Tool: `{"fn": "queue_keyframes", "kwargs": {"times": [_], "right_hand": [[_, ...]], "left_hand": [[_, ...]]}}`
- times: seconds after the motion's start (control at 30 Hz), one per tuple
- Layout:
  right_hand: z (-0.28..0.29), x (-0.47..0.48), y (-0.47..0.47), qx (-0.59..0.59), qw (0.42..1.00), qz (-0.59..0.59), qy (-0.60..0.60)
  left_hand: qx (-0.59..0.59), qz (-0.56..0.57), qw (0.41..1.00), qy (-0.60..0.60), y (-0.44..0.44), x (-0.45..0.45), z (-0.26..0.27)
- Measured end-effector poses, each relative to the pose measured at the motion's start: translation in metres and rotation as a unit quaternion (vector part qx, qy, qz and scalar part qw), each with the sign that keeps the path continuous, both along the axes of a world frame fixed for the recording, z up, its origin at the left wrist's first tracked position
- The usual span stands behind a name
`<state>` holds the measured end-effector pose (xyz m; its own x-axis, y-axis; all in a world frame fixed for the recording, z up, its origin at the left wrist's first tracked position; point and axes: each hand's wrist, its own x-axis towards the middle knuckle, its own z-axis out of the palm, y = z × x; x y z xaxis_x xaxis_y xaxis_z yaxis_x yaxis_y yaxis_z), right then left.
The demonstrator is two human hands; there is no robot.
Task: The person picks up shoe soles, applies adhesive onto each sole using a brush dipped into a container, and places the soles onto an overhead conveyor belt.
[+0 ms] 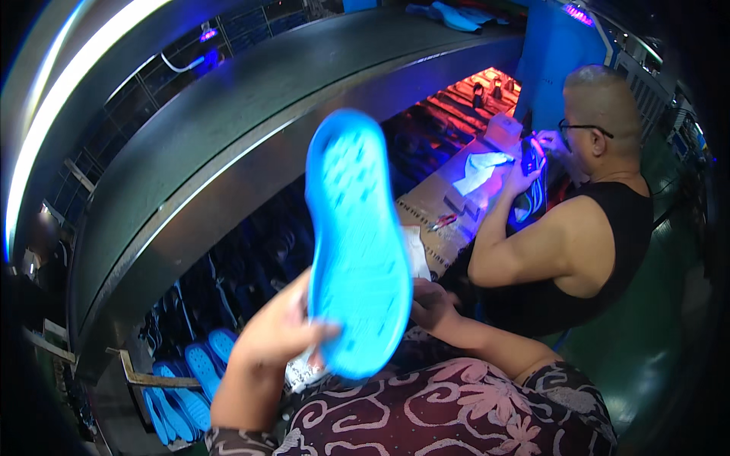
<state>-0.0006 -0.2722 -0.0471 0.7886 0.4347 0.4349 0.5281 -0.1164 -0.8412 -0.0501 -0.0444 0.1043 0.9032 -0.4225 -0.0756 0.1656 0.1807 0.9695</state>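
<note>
My left hand (288,328) grips a bright blue shoe sole (359,245) near its lower end, with the thumb over the surface. The sole stands nearly upright before me, its textured and dotted face towards the camera, slightly blurred. To the right of the sole and partly behind it is my right hand (430,302). The sole hides some of its fingers, and whether it holds anything cannot be told. A white sheet or cloth (416,251) lies just above that hand. Several more blue soles (179,399) hang or stand in a row at the lower left.
A dark conveyor belt (228,102) curves over a lower level holding dark items. A co-worker (570,228) sits close on the right, handling a shoe under violet light. Red-handled pliers or cutters (443,222) lie on the cardboard-covered bench (422,208). A metal bracket (165,381) juts out at lower left.
</note>
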Motion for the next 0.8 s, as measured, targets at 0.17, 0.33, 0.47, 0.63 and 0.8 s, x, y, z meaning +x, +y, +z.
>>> {"fn": "queue_keyframes", "kwargs": {"times": [0.17, 0.33, 0.47, 0.63, 0.8], "right_hand": [[0.005, 0.006, -0.017, 0.007, 0.999, 0.009, 0.052], [-0.003, 0.015, -0.034, 0.041, 0.989, -0.022, 0.142], [-0.016, 0.021, -0.041, 0.062, 0.979, -0.017, 0.193], [-0.023, 0.019, -0.024, 0.049, 0.971, 0.004, 0.232], [-0.022, 0.017, 0.002, 0.013, 0.966, 0.029, 0.258]], "left_hand": [[-0.221, 0.189, 0.957, -0.009, -0.044, 0.195, 0.063], [-0.236, 0.161, 0.952, -0.108, -0.095, 0.19, 0.073], [-0.063, 0.218, 0.962, -0.153, -0.065, 0.129, -0.008], [0.2, 0.397, 0.894, -0.062, 0.056, -0.022, -0.125], [0.595, 0.574, 0.562, -0.014, 0.163, -0.198, -0.194]]}}
